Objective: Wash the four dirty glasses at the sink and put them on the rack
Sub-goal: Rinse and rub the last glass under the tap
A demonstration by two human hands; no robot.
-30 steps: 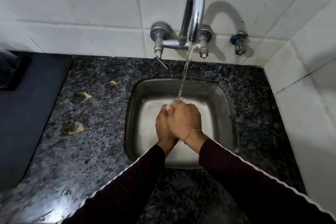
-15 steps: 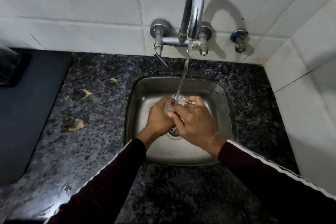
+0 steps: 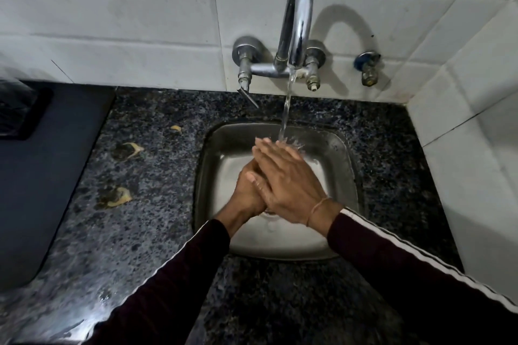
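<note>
both hands flat, holding nothing: right hand (image 3: 288, 179) pressed over left hand (image 3: 249, 190); sink (image 3: 347, 165) right below, tap water (image 3: 286, 112) hitting the fingertips

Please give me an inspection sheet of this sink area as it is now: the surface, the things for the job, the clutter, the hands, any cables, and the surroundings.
Surface: dark speckled stone counter, wet sheen at the near left; a steel sink is set into it.
Job's things: no glass and no rack seen; the tap is running, the stream falling onto the fingers.
Clutter: three yellowish scraps on the counter left of the sink.
Hands: right hand lies flat with straight fingers over the left hand, both above the sink bowl; neither holds anything that shows.
Cables: nothing seen.
Surroundings: white tiled wall behind and to the right; small valve right of the tap; dark flat-topped object at left.
</note>
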